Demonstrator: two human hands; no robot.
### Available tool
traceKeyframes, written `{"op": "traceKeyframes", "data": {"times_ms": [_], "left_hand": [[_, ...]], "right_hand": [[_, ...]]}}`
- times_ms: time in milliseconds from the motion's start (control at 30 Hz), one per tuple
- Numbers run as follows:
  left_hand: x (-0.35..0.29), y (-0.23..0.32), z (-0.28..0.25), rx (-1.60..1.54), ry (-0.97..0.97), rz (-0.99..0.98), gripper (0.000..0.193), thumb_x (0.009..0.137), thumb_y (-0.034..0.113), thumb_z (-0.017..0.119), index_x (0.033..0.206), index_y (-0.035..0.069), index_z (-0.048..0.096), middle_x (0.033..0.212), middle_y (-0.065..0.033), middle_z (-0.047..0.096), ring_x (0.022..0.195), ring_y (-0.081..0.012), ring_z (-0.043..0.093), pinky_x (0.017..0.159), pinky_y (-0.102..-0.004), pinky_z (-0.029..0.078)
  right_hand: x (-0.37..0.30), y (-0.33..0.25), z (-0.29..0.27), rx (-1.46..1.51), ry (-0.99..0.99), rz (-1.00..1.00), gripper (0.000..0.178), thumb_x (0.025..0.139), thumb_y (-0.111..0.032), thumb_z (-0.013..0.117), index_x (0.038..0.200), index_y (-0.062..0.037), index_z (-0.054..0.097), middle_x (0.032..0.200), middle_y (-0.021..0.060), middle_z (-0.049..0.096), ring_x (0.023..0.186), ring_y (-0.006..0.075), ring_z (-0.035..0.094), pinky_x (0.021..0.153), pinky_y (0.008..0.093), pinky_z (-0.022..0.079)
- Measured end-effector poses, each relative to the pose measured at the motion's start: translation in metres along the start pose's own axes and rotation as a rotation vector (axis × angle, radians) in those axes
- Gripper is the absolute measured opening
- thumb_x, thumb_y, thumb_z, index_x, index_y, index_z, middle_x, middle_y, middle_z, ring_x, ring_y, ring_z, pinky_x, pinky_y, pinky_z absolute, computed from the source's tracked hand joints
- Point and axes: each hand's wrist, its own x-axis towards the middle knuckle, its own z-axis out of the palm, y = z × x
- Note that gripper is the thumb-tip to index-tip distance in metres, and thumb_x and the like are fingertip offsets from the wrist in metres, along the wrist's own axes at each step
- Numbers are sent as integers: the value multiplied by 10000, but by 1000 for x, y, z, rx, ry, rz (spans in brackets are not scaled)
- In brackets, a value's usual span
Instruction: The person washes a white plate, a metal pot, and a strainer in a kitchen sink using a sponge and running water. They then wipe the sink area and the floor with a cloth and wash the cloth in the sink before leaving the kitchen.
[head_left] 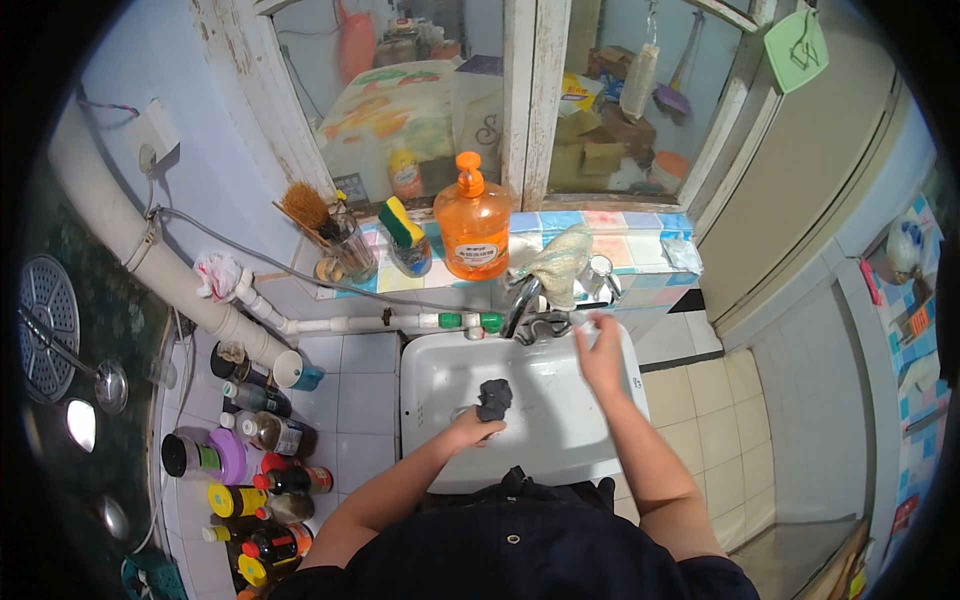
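My left hand point(470, 432) is closed on a crumpled dark grey cloth point(494, 398), held low over the left half of the white sink point(418, 370). At the sink's far right rim, my right hand point(600, 357) reaches toward the tap with its fingers drawn together. Something small and whitish shows at those fingertips, too blurred to name. The metal tap point(520, 305) rises from the back rim, just left of my right hand. A pale mesh cloth point(562, 262) drapes over the tap's upper part.
On the tiled ledge stand an orange pump bottle point(473, 230), a yellow-green sponge point(402, 224) in a cup and a glass jar point(350, 250) with a brush. Several sauce bottles point(290, 478) crowd the left counter. A white pipe point(345, 324) runs behind the sink.
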Motion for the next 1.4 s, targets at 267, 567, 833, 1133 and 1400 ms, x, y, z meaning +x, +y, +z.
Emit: {"op": "traceKeyframes", "data": {"times_ms": [267,567,833,1133,1400], "left_hand": [[-34,31,5,-337,-45,-80,268,800,302,642,875,66,539,723,-12,544,612,-102,563,441,-239,435],[-64,104,58,108,-177,339,372,844,298,578,1042,2,472,861,-64,561,687,-147,606,516,-269,497],[-36,104,98,-699,-593,94,421,925,342,448,1209,32,441,1081,-94,569,984,-164,543,851,-356,454],[-29,120,249,308,-435,516,335,945,287,418,1057,-14,513,937,-38,558,830,-117,496,757,-274,420],[-27,121,469,57,-575,388,334,956,280,361,1152,33,469,1142,-51,531,1050,-131,480,913,-303,355]], "right_hand": [[42,13,-12,-6,207,-27,490,798,-180,600,1198,26,406,1086,206,449,983,328,459,869,395,377],[-93,-24,-7,1038,-288,630,532,886,-365,521,1264,-22,371,1122,144,517,1036,253,522,894,342,411],[-85,27,-119,1094,3,602,349,908,-430,425,1016,-100,461,1013,67,540,981,186,524,872,379,400],[-157,60,-212,1391,100,632,358,917,-348,451,1096,-46,525,1034,55,570,971,167,533,888,313,397],[-240,141,-399,1067,634,505,317,937,-316,411,1055,-42,519,1018,61,573,953,167,538,851,296,397]]}}
